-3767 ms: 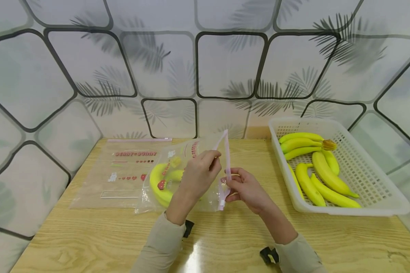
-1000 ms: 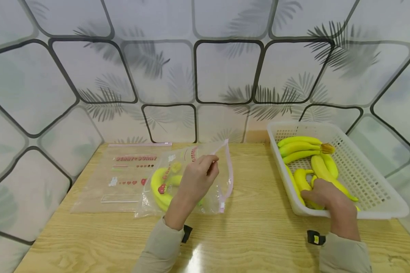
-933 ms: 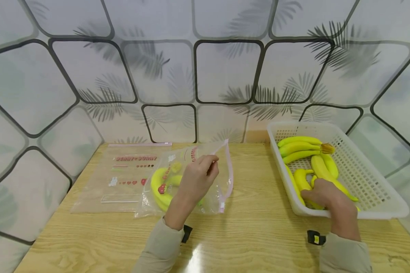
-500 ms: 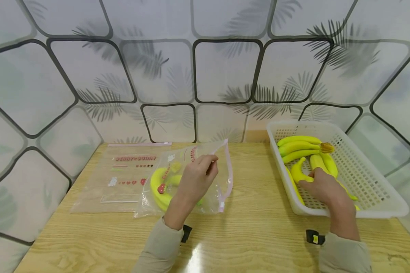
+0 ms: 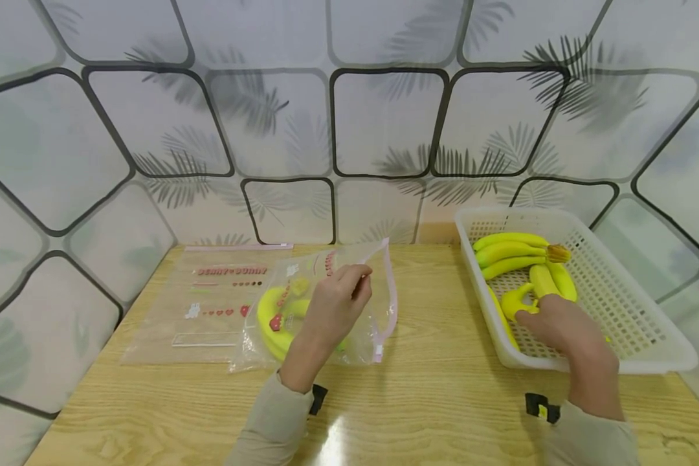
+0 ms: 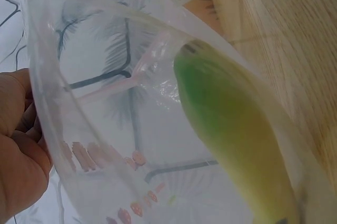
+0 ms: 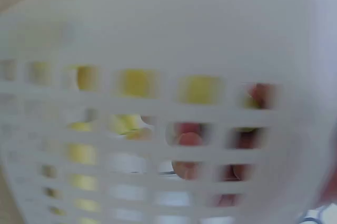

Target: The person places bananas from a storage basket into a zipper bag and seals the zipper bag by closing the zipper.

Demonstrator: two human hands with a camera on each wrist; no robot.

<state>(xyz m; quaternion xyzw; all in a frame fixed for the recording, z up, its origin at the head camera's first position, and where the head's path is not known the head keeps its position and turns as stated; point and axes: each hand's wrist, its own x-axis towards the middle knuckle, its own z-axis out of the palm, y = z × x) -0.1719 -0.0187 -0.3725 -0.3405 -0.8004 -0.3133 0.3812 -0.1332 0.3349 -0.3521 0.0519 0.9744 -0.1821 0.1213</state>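
Note:
In the head view, my left hand (image 5: 336, 304) pinches the edge of a clear zip bag (image 5: 378, 278) with a pink slider strip, holding its mouth apart. A yellow banana (image 5: 270, 323) lies inside it; the left wrist view shows a green-tipped banana (image 6: 231, 124) through the plastic. My right hand (image 5: 571, 330) reaches into a white plastic basket (image 5: 635, 285), its thumb against a curved banana (image 5: 514, 304). Most of its fingers are hidden from above. Curled fingertips (image 7: 188, 139) show blurred through the basket holes in the right wrist view.
A second clear bag (image 5: 180, 298) lies flat on the wooden table (image 5: 431, 401), partly under the first. A bunch of bananas (image 5: 512, 251) and several single ones fill the basket's left side. A patterned wall covering (image 5: 291, 149) stands behind.
My right hand has gone from the bag's slider end to the basket. Over the last second the curved banana under it has turned and shifted. My left hand stays on the bag.

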